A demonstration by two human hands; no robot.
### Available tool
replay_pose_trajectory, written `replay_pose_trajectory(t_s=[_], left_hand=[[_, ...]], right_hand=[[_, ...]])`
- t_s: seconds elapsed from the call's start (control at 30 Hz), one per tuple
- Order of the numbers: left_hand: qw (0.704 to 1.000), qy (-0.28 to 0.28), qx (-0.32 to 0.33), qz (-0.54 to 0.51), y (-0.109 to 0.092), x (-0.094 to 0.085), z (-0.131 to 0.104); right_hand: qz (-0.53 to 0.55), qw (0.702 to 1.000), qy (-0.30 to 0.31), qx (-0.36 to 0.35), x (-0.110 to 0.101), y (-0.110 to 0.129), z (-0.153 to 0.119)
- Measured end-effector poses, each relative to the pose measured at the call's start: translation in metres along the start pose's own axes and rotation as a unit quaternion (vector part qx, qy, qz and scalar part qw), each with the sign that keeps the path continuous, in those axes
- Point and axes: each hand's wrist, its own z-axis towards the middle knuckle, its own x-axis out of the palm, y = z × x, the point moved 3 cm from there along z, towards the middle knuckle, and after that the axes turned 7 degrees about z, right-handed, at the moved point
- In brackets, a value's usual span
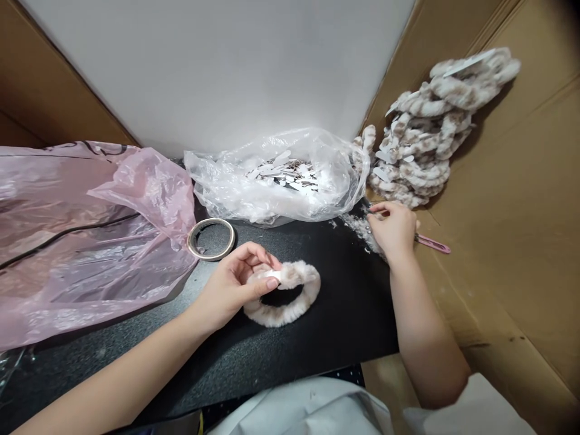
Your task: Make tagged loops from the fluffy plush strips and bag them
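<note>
My left hand (240,275) pinches a fluffy white-and-beige headband (281,314) between thumb and fingers, at a small white tag (272,276). The band forms a loop, its lower part at the black table surface. My right hand (393,228) is at the table's right side, over loose bits of fluff (360,228). Its thumb and fingers are pinched together; what sits between them is too small to make out. A slim pink handle (432,243) sticks out behind this hand, and I cannot tell whether the hand touches it.
A clear plastic bag (217,190) at the back holds many small white-and-brown pieces (290,172). Fluffy tagged bands (426,139) are piled against the cardboard (512,199) at right. A tape roll (211,240) lies beside a pink plastic bag (113,254), which has a black cable (67,232).
</note>
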Motion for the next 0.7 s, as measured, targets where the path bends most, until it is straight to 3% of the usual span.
replay_pose_trajectory(t_s=[0.1,0.23,0.37,0.43,0.5,0.57,0.63,0.7], left_hand=[[0.991,-0.019,0.111,0.073,-0.010,0.000,-0.003],[0.951,-0.024,0.228,0.206,-0.018,0.002,-0.008],[0.910,-0.014,0.276,0.309,-0.018,0.004,-0.011],[0.904,-0.014,0.271,0.331,-0.016,0.005,-0.013],[0.905,-0.025,0.253,0.342,-0.014,0.004,-0.013],[0.911,-0.038,0.227,0.342,-0.010,0.003,-0.013],[0.923,-0.046,0.196,0.327,-0.006,0.002,-0.012],[0.939,-0.044,0.166,0.299,-0.002,0.002,-0.011]], right_hand=[[0.001,1.000,-0.008,0.008,0.000,-0.001,0.000],[0.048,0.996,-0.047,-0.059,0.000,0.005,-0.002],[0.117,0.989,-0.041,-0.079,0.002,0.012,-0.005],[0.165,0.978,-0.020,-0.129,0.003,0.022,-0.010],[0.235,0.951,0.027,-0.200,0.004,0.037,-0.020],[0.314,0.904,0.111,-0.267,0.007,0.055,-0.037],[0.376,0.849,0.204,-0.311,0.010,0.074,-0.059],[0.396,0.816,0.261,-0.332,0.014,0.088,-0.079]])
